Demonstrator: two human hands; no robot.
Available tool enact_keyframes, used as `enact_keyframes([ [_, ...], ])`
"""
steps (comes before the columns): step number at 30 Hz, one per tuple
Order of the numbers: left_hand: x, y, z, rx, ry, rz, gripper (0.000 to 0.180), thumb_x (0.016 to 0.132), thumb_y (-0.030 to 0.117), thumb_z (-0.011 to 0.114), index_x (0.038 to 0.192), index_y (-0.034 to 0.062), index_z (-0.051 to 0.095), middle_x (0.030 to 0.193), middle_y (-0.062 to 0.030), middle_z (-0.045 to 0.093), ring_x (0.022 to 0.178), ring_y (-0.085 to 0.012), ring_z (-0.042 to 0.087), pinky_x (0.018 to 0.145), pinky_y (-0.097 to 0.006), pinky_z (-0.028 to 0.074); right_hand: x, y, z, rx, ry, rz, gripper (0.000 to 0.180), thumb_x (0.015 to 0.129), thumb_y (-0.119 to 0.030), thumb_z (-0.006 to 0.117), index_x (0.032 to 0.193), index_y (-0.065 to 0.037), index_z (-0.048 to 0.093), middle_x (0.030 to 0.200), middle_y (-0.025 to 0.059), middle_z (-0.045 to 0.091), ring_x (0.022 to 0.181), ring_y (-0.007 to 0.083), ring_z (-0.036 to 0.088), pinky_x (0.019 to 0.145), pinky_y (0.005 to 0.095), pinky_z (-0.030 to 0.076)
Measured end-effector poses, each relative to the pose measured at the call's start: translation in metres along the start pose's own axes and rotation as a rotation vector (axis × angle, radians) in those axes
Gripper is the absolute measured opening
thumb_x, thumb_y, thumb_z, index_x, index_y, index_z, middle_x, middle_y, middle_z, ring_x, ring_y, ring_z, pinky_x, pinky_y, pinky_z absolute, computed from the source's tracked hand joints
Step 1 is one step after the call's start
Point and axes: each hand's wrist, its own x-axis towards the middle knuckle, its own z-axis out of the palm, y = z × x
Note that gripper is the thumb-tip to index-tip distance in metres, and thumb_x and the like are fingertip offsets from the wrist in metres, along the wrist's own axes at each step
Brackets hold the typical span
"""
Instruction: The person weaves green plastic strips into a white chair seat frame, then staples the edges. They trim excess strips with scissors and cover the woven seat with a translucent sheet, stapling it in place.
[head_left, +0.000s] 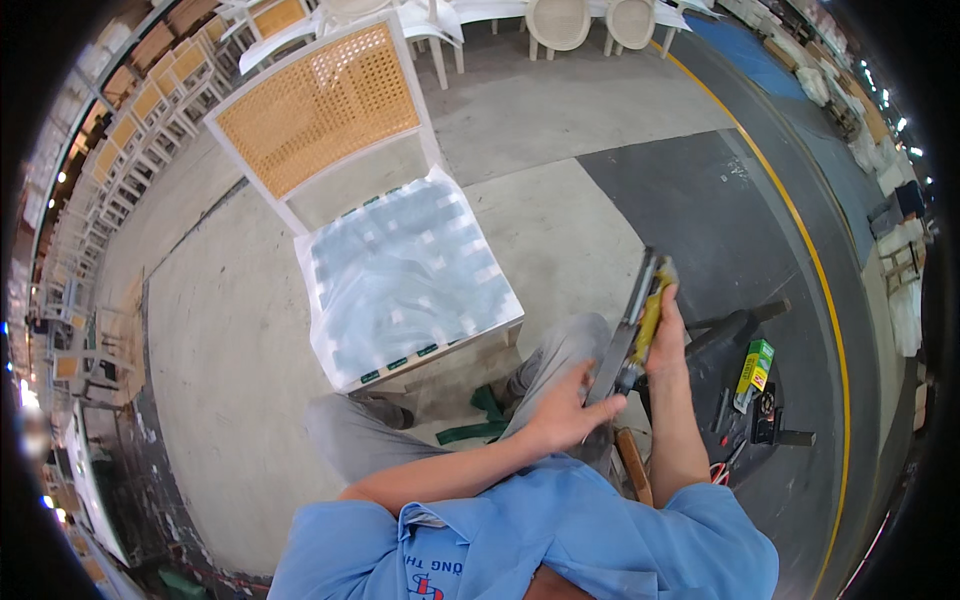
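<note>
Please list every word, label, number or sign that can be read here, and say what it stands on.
Light-blue shirt: dark blue lettering above a red mark; I am not copying the wording.
Green-and-yellow box: printing too small to read.
Yellow-and-black tool: blurred; no marking can be read.

a square-seated cane-backed chair (405, 265) stands before the person (600, 525); right of it, a long narrow tool (648, 328); farther right, a rectangular cardboard box (757, 368), with loop-handled metal scissors (718, 471) nearer the person.
</note>
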Motion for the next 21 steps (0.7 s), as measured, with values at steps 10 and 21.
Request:
enact_keyframes([
  [10, 0.021, 0.029, -0.003, -0.069, 0.228, 0.126, 0.049, 0.099, 0.032, 0.062, 0.13, -0.0049, 0.05, 0.107, -0.0212, 0.066, 0.098, -0.0297, 0.064, 0.087, -0.039, 0.05, -0.033, 0.018, 0.036, -0.419, -0.079, 0.033, 0.059, 0.102, -0.062, 0.044, 0.088, -0.007, 0.059, 0.072, 0.0034, 0.06, 0.063, 0.0129, 0.056, 0.059, 0.0268, 0.047],
  [21, 0.034, 0.019, -0.043, -0.231, 0.16, 0.339, 0.053, 0.103, 0.036, 0.058, 0.138, -0.0028, 0.048, 0.107, -0.0119, 0.064, 0.103, -0.0159, 0.059, 0.092, -0.033, 0.048, -0.034, 0.003, 0.072, -0.478, -0.221, -0.184, 0.042, 0.095, -0.045, 0.067, 0.099, -0.003, 0.061, 0.073, 0.0038, 0.061, 0.061, 0.0132, 0.058, 0.056, 0.0282, 0.048],
])
